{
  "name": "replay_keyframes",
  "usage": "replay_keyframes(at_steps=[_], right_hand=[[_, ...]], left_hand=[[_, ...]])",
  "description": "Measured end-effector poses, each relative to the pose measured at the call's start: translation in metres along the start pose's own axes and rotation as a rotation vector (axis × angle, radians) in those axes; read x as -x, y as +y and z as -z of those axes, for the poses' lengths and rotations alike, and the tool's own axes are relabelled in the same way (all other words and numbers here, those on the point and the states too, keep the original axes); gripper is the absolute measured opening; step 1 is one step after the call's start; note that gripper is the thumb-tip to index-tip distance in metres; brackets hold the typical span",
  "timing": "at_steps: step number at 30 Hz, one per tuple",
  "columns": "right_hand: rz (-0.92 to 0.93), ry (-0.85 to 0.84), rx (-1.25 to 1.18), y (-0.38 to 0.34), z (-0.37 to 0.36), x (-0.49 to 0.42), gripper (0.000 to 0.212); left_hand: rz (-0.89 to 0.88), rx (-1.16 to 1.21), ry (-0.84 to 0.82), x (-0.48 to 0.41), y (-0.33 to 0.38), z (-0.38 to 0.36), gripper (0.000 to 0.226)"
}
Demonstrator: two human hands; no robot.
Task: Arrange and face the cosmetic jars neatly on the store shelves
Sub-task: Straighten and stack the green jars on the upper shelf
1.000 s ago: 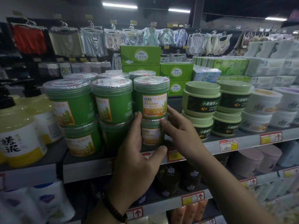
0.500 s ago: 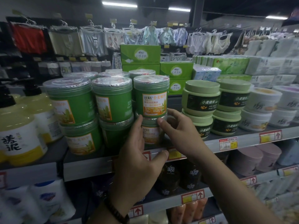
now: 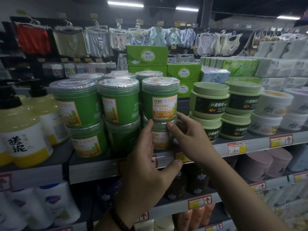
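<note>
While reaching up from the bottom edge, meeting at one stack near the front of the shelf [image 3: 93, 165]. Nearest: a dark beaded bracelet [image 3: 120, 219] on the left wrist. Left hand [image 3: 146, 160] loose and unclenched, fingers straight against the left side of the lower green jar [image 3: 160, 139], thumb splayed out in front of the shelf's price strip, off the jar. Right hand [image 3: 191, 139] curled round the same jar's right side, thumb on the front of its lid, pinching it just under the upper green jar [image 3: 160, 99].

Both jars upright, one stacked on the other, orange labels facing out. Just left, two more green jar stacks [image 3: 119, 100], labels turned partly aside. Just right, pale green tubs [image 3: 210, 99] stacked in twos, then white tubs [image 3: 273, 102]. Far left, yellow pump bottles [image 3: 21, 135]. Behind the jars, green tissue boxes [image 3: 146, 55]. Farthest back, garments on hangers [image 3: 33, 37] along the wall under strip lights.
</note>
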State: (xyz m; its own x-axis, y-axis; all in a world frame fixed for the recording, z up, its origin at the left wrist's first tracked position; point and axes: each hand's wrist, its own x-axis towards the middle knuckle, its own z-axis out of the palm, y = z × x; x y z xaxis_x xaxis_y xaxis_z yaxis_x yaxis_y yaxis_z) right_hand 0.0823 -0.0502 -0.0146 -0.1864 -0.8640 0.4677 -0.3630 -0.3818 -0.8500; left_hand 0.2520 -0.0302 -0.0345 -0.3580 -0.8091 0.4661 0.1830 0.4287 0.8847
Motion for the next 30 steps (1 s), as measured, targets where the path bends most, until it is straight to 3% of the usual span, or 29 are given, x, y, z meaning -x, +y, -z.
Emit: replay_keyframes(at_steps=[19, 25, 30], right_hand=[[-0.053, 0.006, -0.013, -0.011, 0.002, 0.008, 0.031], [-0.135, 0.127, -0.042, -0.007, -0.004, 0.010, 0.034], [-0.131, 0.237, 0.014, -0.007, -0.008, 0.026, 0.044]], left_hand=[[-0.022, -0.016, -0.002, 0.006, -0.002, 0.000, 0.100], [0.048, 0.012, 0.012, 0.006, 0.000, 0.007, 0.094], [0.078, -0.085, 0.119, 0.016, -0.002, 0.025, 0.074]])
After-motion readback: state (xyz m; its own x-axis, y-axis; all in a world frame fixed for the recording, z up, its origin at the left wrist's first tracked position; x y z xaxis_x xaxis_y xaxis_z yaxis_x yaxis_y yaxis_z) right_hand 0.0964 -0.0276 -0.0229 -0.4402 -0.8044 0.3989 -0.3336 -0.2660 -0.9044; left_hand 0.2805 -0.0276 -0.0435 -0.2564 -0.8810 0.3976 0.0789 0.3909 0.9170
